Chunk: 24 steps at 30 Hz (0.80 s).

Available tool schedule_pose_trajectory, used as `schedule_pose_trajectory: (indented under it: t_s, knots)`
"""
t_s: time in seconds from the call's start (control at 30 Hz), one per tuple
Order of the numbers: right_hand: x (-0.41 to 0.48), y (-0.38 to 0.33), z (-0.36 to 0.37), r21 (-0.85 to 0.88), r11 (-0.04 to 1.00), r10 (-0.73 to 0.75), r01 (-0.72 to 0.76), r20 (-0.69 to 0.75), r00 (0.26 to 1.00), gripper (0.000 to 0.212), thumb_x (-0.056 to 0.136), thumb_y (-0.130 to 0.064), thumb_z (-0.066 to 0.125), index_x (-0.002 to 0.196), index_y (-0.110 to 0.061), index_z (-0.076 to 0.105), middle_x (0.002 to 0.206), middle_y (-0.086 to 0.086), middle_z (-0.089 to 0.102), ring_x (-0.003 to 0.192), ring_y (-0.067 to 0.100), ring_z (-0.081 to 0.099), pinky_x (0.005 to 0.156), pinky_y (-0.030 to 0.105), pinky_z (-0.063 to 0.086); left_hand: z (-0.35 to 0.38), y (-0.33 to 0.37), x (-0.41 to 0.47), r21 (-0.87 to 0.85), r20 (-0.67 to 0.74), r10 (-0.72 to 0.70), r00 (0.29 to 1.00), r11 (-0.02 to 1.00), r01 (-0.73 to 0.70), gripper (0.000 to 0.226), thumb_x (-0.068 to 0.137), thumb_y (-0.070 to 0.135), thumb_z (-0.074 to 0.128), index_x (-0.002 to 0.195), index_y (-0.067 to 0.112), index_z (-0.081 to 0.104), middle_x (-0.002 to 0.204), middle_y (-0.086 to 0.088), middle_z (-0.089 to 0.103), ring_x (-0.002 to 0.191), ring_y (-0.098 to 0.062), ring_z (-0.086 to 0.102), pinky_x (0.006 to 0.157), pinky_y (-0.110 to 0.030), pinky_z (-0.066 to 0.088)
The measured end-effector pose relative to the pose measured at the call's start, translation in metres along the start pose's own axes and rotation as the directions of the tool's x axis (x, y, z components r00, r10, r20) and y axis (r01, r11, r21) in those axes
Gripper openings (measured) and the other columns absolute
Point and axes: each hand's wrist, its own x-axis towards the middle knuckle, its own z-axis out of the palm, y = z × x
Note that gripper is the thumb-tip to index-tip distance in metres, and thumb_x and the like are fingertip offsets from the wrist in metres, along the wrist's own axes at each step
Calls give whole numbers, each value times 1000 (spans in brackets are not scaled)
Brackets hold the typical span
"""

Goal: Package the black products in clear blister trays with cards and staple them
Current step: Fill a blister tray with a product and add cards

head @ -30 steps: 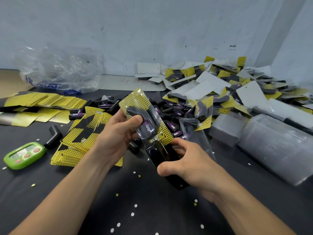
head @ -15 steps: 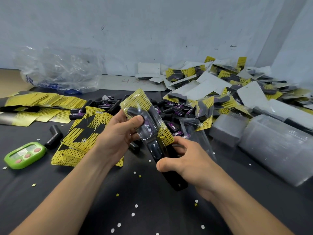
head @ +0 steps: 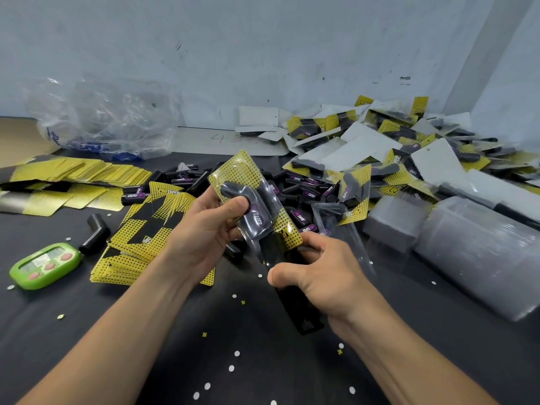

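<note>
My left hand (head: pixel 204 229) grips a blister pack (head: pixel 248 182): a clear tray with a black product over a yellow dotted card, thumb pressing on the bubble. My right hand (head: pixel 324 276) grips a black stapler (head: pixel 289 290), whose jaws close over the pack's lower edge. Loose black products (head: pixel 298 188) lie in a heap behind the pack. A stack of yellow cards (head: pixel 140 238) lies under my left wrist. Stacked clear blister trays (head: pixel 479 252) lie at the right.
A green timer (head: pixel 43 266) sits at the left on the black table (head: pixel 146 361). More yellow cards (head: pixel 73 173) and a crumpled plastic bag (head: pixel 108 118) are at the back left. Finished packs (head: pixel 394 153) pile up at the back right. White punch dots litter the table.
The stapler has slid a little further onto the pack's lower edge, and my left hand has tipped the pack slightly. Nothing else has moved.
</note>
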Motion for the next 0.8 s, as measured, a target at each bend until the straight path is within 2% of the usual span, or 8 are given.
schedule_pose_trajectory:
  t_s: [0.13,0.23,0.33,0.4,0.5,0.6,0.67,0.8]
  knots:
    - [-1,-9,-14,-53,982,191,-184,290,938,37,57,-19,88,92,-21,76,95,1,80,93,19,77,94,43,60,3,-2,2,47,-203,-27,979,998,37,29,91,9,66,120,6,63,106,-12,76,85,-25,73,71,-34,61]
    - [-6,-14,-20,-285,937,306,-202,387,870,23,57,-38,89,79,-40,80,83,-20,77,78,-9,71,80,22,55,-6,6,6,-92,-329,-96,939,993,69,26,97,11,62,123,6,59,111,-13,74,92,-25,73,70,-32,62]
    - [-9,-15,-18,-516,853,258,-78,288,922,60,43,-67,78,98,-42,79,92,-19,77,87,-4,71,86,22,57,-9,7,3,-107,-284,-155,946,986,129,37,94,14,64,129,3,60,111,-11,75,100,-24,72,75,-33,60]
    - [-9,-17,-13,-506,862,153,-26,210,966,56,52,-69,72,99,-38,77,92,-11,78,89,5,73,89,35,59,-7,4,1,-94,-235,-167,958,985,148,54,84,17,69,135,2,56,111,-11,74,100,-24,72,74,-32,60]
    - [-3,-15,-12,-394,916,-42,70,81,996,31,77,-61,75,95,-36,78,86,-18,76,84,-2,70,86,30,57,-6,5,0,-82,-192,-155,969,987,142,66,80,20,70,140,1,52,110,-9,75,91,-19,73,71,-29,61]
    - [6,-13,-11,-337,927,-171,164,10,985,30,85,-56,72,86,-26,77,68,-15,67,68,1,59,72,31,49,-4,5,0,-76,-115,-136,984,989,128,50,83,18,67,129,3,58,107,-9,75,87,-19,75,69,-29,61]
    - [9,-12,-5,-297,937,-195,185,-5,981,31,88,-47,72,85,-16,75,61,-4,59,60,6,51,64,33,45,-1,2,-1,-81,-47,-124,991,989,120,45,86,15,66,128,1,58,109,-12,75,85,-21,75,69,-29,61]
    - [22,-3,-1,-270,953,-170,137,-103,980,27,84,-27,75,73,-5,62,49,-11,38,47,8,34,52,28,30,4,-3,-1,-54,-13,-135,991,989,134,43,85,19,74,124,2,63,115,-15,73,91,-23,73,77,-35,64]
